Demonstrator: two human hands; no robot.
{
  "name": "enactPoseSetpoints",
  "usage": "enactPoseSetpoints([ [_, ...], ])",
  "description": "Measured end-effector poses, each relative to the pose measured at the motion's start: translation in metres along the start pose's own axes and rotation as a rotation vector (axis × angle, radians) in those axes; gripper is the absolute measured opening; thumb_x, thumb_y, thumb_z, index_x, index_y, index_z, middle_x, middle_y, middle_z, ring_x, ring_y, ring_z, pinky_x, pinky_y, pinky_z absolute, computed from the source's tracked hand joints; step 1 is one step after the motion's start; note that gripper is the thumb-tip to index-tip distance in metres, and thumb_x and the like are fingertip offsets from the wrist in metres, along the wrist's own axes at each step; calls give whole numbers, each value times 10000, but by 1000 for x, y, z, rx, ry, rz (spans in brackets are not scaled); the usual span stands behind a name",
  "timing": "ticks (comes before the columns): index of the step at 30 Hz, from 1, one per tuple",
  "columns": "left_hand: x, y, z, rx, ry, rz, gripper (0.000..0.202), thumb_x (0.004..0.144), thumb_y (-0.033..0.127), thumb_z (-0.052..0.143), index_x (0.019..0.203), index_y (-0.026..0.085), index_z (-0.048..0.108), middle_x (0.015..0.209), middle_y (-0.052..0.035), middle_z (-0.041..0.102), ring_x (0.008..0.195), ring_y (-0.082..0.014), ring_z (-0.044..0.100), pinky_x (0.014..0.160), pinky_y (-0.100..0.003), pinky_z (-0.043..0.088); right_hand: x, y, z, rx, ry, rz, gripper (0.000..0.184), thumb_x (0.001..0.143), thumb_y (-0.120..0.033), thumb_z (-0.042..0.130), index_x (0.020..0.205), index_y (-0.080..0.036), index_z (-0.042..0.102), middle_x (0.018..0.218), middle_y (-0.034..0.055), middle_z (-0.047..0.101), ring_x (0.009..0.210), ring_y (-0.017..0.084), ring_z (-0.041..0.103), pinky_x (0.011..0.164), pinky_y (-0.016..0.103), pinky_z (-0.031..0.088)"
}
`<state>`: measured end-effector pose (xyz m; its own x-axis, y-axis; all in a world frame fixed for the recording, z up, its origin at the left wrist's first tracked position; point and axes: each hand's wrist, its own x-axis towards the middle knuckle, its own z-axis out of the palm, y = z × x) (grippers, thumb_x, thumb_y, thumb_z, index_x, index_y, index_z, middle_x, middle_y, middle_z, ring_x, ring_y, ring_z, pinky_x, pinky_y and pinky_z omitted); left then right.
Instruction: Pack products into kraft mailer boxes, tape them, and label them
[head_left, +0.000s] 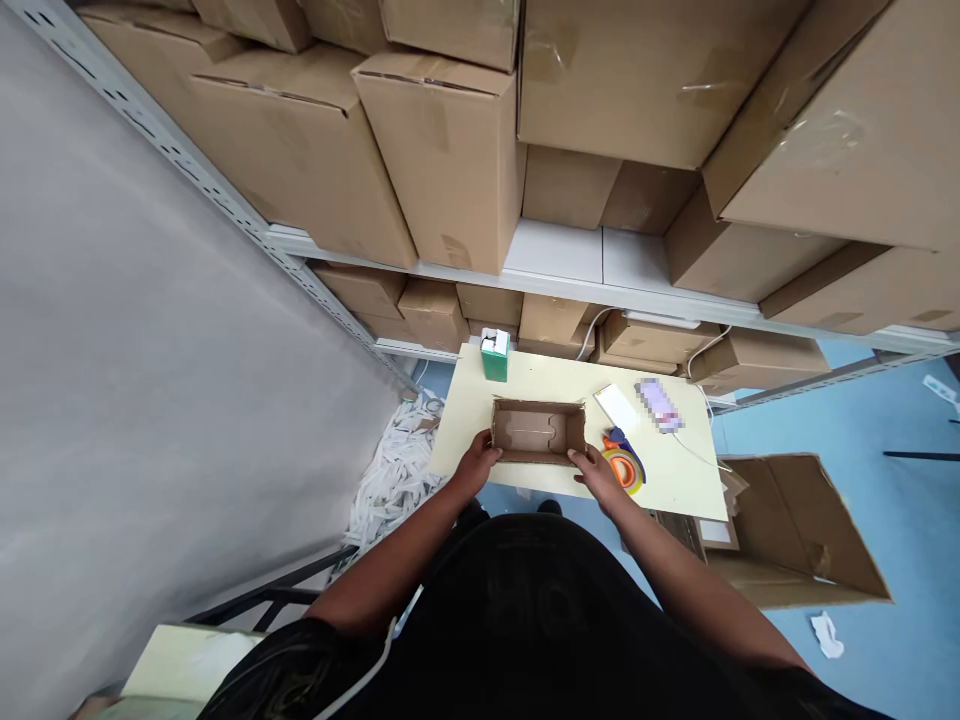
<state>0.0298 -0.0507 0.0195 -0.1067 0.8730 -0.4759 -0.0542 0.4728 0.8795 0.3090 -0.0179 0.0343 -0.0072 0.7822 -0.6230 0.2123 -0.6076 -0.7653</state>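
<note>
By the front edge of the bench (547,374), the cardboard box (529,433) looks formed, its top open and untaped. Left hand (476,464) and right hand (598,477) pinch its near corners between fingers; tape rolls (637,479) lie just beside.

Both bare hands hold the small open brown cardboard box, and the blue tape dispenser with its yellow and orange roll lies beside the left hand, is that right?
Not quite: the head view shows the blue tape dispenser with its yellow and orange roll beside the right hand, not the left hand. Both bare hands do hold the small open brown cardboard box.
</note>
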Motion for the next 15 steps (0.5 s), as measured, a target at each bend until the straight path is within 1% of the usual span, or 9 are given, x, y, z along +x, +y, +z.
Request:
enactPoseSetpoints([
  [3,-7,6,-9,-16,53,46,480,836,392,537,1275,206,591,1268,-104,689,1177,-278,633,973,-425,530,-4,-9,2,8,-13,18,539,780,-469,750,1266,-257,650,1383,94,644,1262,286,612,959,395,587],
  [5,-15,7,-21,-13,96,110,428,867,394,500,1228,200,623,1203,-92,713,1152,-267,642,997,-418,521,-11,-15,3,31,-82,37,454,762,-415,756,1179,-251,682,1293,88,692,1236,280,630,937,381,598],
  [7,-23,7,-36,-11,142,143,402,875,392,491,1191,193,638,1186,-92,719,1150,-264,644,995,-405,526,-20,-23,9,16,-125,34,388,754,-406,757,1097,-234,702,1212,93,720,1192,281,657,911,374,607],
  [9,-30,5,-54,-2,179,144,385,868,386,496,1170,197,643,1197,-90,716,1150,-265,646,960,-391,542,-31,-33,21,-50,-83,-7,353,770,-442,732,1041,-216,712,1149,100,736,1124,282,687,893,377,609],
  [11,-39,4,-71,19,210,150,363,864,370,499,1155,210,645,1194,-82,717,1130,-261,654,937,-386,547,-42,-44,36,-125,-27,-67,346,793,-475,689,1000,-200,718,1088,102,745,1064,284,703,882,382,607],
  [12,-43,4,-79,27,227,158,352,865,361,494,1149,215,644,1183,-79,720,1112,-259,659,934,-387,546,-46,-49,43,-156,-18,-93,346,800,-482,669,985,-193,719,1059,101,746,1043,285,704,875,385,606],
  [13,-49,5,-86,30,247,163,345,870,351,487,1147,217,642,1167,-78,724,1096,-258,663,935,-388,543,-50,-55,51,-179,-37,-115,344,805,-481,654,972,-188,719,1036,99,744,1030,286,702,868,386,606],
  [15,-61,8,-99,41,291,138,329,886,342,471,1142,220,637,1118,-77,732,1081,-259,663,942,-387,536,-55,-64,62,-206,-138,-154,339,806,-471,648,970,-183,717,1023,96,738,1023,285,692,859,385,603],
])
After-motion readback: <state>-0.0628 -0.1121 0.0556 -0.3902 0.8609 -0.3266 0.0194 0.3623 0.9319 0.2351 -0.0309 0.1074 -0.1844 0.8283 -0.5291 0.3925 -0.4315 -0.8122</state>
